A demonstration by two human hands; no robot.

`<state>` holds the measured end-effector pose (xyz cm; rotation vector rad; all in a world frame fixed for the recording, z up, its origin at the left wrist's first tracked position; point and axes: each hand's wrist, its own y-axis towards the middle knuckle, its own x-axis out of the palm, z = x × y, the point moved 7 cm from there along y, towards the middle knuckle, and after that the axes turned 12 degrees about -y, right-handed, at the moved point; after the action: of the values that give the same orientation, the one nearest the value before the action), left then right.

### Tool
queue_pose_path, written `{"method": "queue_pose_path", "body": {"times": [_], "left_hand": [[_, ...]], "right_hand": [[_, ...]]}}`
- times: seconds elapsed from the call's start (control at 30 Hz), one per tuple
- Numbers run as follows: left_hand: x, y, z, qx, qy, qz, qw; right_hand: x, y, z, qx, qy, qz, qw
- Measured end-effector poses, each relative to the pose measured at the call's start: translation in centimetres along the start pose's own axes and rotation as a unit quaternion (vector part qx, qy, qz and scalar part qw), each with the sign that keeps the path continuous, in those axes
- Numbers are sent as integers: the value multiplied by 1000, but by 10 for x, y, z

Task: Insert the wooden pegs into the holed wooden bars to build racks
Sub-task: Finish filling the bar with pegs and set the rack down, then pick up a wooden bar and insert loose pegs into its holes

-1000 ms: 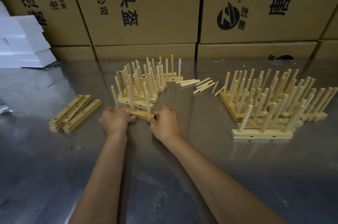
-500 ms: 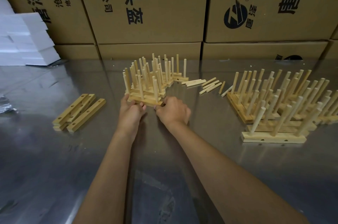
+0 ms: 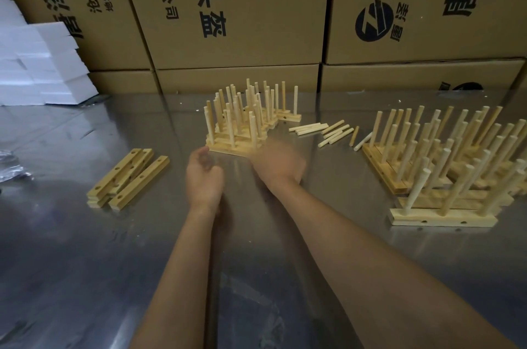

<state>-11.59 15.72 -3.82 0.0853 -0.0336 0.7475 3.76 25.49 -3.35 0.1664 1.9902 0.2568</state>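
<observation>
The left hand (image 3: 204,177) sits near the middle of the frame, just below the nearest rack, its fingers loosely curled and holding nothing. The right hand (image 3: 278,166) is beside it to the right, smeared by motion blur; it lies against or just in front of the near right corner of that rack, and I cannot tell whether its fingers are spread or curled, or whether it touches the wood. Both forearms run down to the bottom edge of the frame. Directly above the hands stands a cluster of racks (image 3: 242,120), bars packed side by side with their pegs upright, in the centre of the frame on the shiny metal table (image 3: 85,263). To the right of that cluster a handful of loose pegs (image 3: 328,130) lie flat on the table. Further right, at the right edge of the frame, a bigger group of racks (image 3: 445,166) stands with pegs leaning slightly outward in this wide view; its nearest bar (image 3: 443,217) shows holes in its side. To the left of the hands, well apart from them, a few bare bars with holes (image 3: 128,177) lie flat in a small bundle. White foam blocks (image 3: 42,66) are stacked at the upper left, and cardboard boxes (image 3: 242,6) with printed lettering fill the top of the frame behind the table.
</observation>
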Motion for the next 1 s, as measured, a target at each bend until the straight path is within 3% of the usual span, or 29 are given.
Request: {"method": "queue_pose_path", "body": {"times": [0.03,0.1,0.17,0.27,0.4,0.57,0.67,0.73,0.87,1.0], "left_hand": [[-8,1,5,42,86,22,995],[-24,4,11,81,289,58,952],[-39,9,4,34,426,69,902],[-49,6,-2,-28,483,66,873],[-41,-1,15,40,522,106,846],[-31,-6,19,16,581,74,810],[-27,-5,20,25,543,32,839],[-15,-13,21,35,467,-7,883],[15,-35,25,80,298,-76,948],[41,-45,17,57,117,-159,979]], "right_hand": [[1,0,1,1,1,-1,1000],[2,0,3,-2,19,-8,1000],[3,-2,6,-7,48,-25,999],[5,-8,13,-11,98,-65,993],[2,-17,24,-11,238,-97,966],[-12,-38,47,5,403,-81,912],[-20,-48,59,38,463,-57,884],[-29,-52,66,54,432,-9,900],[-48,-46,85,40,149,63,986],[-39,-28,99,38,12,-13,999]]}}
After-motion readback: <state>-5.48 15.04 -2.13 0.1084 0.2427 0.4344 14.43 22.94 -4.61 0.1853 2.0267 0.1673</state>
